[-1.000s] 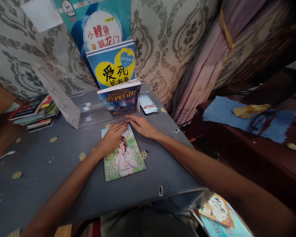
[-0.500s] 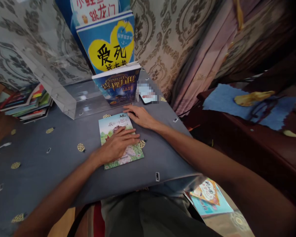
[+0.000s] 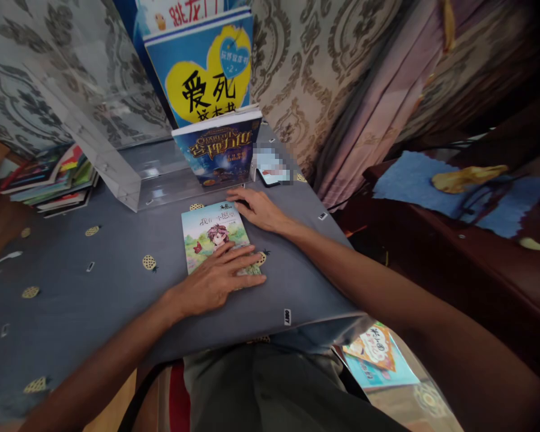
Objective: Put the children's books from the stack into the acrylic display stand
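Lays left hand palm down across lower part of the illustrated book, fingers nearly straight, slightly fanned, pointing right, tips reaching past book's right edge. Pinches nothing with it. Extends left forearm from lower left, low over gray tablecloth. Rests right hand ahead and to the right of left hand, beside book's upper right corner, palm down, fingers loosely extended and a bit bent, pointing left and forward. Grips nothing there; cannot tell if touching book. Extends right forearm from lower right, across table edge. Has illustrated book lying flat, front cover up, under left hand, just left of right hand. Just ahead of right hand: dark blue book, upright in clear stand. Ahead and right of right hand, near: phone. Well left of left hand: book stack.
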{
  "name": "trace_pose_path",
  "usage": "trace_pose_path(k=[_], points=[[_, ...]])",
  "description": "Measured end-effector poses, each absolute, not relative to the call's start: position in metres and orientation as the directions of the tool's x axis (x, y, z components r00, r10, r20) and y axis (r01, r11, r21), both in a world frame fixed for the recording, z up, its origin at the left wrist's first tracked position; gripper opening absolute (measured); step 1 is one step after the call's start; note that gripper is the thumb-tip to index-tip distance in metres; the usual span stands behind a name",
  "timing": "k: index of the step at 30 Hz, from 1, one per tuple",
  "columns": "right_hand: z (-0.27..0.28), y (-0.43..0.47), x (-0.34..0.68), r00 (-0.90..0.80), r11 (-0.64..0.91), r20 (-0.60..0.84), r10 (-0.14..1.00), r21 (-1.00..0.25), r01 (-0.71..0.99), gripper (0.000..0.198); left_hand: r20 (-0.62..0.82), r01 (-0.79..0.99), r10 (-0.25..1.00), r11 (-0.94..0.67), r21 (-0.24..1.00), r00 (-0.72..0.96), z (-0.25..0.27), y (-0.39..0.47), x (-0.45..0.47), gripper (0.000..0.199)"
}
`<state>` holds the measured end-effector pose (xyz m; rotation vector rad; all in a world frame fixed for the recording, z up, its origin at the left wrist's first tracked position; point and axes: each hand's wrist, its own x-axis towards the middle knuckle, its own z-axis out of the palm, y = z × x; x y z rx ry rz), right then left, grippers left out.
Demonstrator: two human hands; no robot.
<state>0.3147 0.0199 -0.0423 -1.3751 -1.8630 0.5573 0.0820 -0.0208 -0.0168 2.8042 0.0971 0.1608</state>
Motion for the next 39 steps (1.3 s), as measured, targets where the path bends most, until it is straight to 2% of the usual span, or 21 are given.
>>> trace_pose_path(k=[10,15,20,24,27,29,34,39], points=[[-0.044,0.02,0.315,-0.171,0.372,0.349,0.921,-0.666,0.646,0.04,0.143,0.088,0.143,-0.94,0.33,0.979,-0.011,-0.023,0.039,0.071],[-0.045,0.019,0.314,-0.174,0.363,0.335,0.926,-0.663,0.655,0.041,0.17,0.15,0.215,-0.932,0.33,0.962,-0.013,-0.024,0.009,0.064],[-0.044,0.019,0.315,-0.166,0.339,0.312,0.935,-0.66,0.67,0.042,0.259,0.188,0.286,-0.919,0.346,0.923,-0.014,-0.028,-0.015,0.056],[-0.04,0.018,0.311,-0.165,0.327,0.306,0.937,-0.611,0.721,0.042,0.326,0.224,0.342,-0.91,0.348,0.881,-0.011,-0.034,-0.024,0.055],[-0.029,0.002,0.284,-0.1,0.264,0.312,0.945,-0.544,0.796,0.044,0.35,0.235,0.359,-0.907,0.349,0.865,-0.01,-0.037,-0.024,0.051],[-0.019,-0.019,0.253,-0.151,0.322,0.333,0.931,-0.549,0.771,0.045,0.359,0.231,0.356,-0.909,0.346,0.863,-0.01,-0.038,-0.024,0.048],[-0.006,-0.081,0.173,-0.524,0.591,0.319,0.79,-0.623,0.512,0.053,0.342,0.239,0.357,-0.909,0.342,0.869,-0.016,-0.038,-0.029,0.034],[-0.012,-0.099,0.168,-0.493,0.569,0.312,0.812,-0.607,0.554,0.056,0.322,0.273,0.368,-0.913,0.303,0.873,-0.019,-0.04,-0.032,0.033]])
